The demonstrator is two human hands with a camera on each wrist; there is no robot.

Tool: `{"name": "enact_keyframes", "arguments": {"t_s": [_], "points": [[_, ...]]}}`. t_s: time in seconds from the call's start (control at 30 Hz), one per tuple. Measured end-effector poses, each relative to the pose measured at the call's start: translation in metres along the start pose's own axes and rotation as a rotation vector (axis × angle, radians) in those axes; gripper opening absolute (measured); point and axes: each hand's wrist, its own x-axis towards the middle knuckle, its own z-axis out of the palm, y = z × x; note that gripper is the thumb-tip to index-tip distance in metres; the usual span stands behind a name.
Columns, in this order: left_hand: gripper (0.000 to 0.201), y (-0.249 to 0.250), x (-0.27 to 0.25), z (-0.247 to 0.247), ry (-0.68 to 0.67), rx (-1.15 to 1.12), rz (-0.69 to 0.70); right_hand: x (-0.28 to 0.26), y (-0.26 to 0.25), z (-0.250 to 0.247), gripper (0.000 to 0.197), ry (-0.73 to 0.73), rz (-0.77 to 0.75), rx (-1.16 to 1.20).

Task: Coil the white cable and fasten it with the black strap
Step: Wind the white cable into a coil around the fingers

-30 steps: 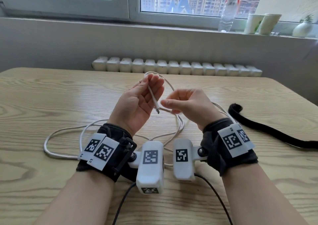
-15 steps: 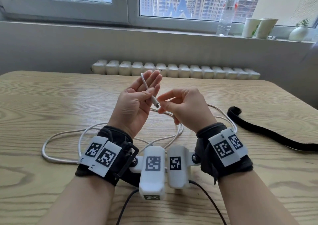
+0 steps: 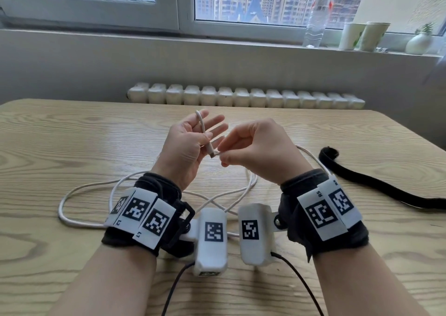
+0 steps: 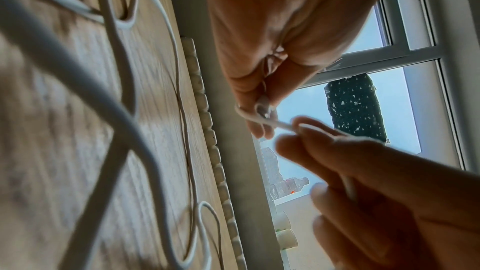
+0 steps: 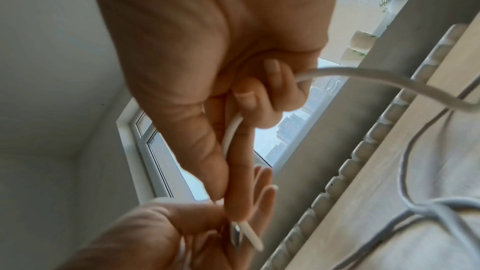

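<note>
pinching the white cable near its plug, left hand and right hand start the first loop; most lies slack on the table, black strap untouched; next, wind evenly

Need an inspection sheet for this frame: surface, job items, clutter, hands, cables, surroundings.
Surface: wooden table, bare grain visible.
Job's things: white cable mostly in loose loops on the table, plug end raised between the hands; black strap lies flat on the right, untouched.
Clutter: nothing seen.
Hands: left hand pinches the cable by the plug, other fingers spread; right hand pinches the cable.
Cables: black leads run from the wrist cameras.
Surroundings: radiator, window, bottle, two cups, small vase.
</note>
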Motion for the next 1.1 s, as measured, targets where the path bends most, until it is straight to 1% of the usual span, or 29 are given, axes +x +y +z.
{"name": "enact_keyframes", "arguments": {"t_s": [0.07, 0.13, 0.2, 0.4, 0.53, 0.67, 0.77, 0.9, 1.0, 1.1], "points": [[0.052, -0.001, 0.0, 0.0, -0.014, 0.044, -0.027, 0.0, -0.003, -0.004, 0.016, 0.022, -0.036, 0.048], [0.053, -0.002, 0.0, -0.001, -0.027, 0.088, -0.045, -0.001, -0.007, -0.009, 0.018, 0.054, -0.075, 0.15], [0.052, -0.003, 0.001, -0.001, -0.067, 0.134, -0.071, -0.002, -0.011, -0.014, 0.018, 0.106, -0.114, 0.214], [0.05, 0.0, -0.006, 0.007, -0.281, 0.25, -0.184, 0.0, -0.007, -0.017, 0.017, 0.271, -0.14, 0.211], [0.049, 0.003, -0.01, 0.009, -0.329, 0.249, -0.246, 0.002, -0.003, -0.019, 0.015, 0.32, -0.147, 0.219], [0.049, 0.006, -0.014, 0.01, -0.397, 0.285, -0.251, 0.004, 0.003, -0.019, 0.016, 0.339, -0.125, 0.245], [0.051, 0.005, -0.014, 0.009, -0.449, 0.304, -0.222, 0.006, 0.007, -0.018, 0.016, 0.336, -0.101, 0.315], [0.052, 0.003, -0.01, 0.006, -0.509, 0.243, -0.195, 0.008, 0.013, -0.017, 0.015, 0.36, -0.09, 0.36], [0.045, 0.003, -0.007, 0.007, -0.517, 0.186, -0.195, 0.008, 0.016, -0.014, 0.012, 0.388, -0.074, 0.378], [0.038, 0.004, -0.007, 0.008, -0.495, 0.113, -0.17, 0.01, 0.019, -0.012, 0.01, 0.45, -0.027, 0.384]]}}
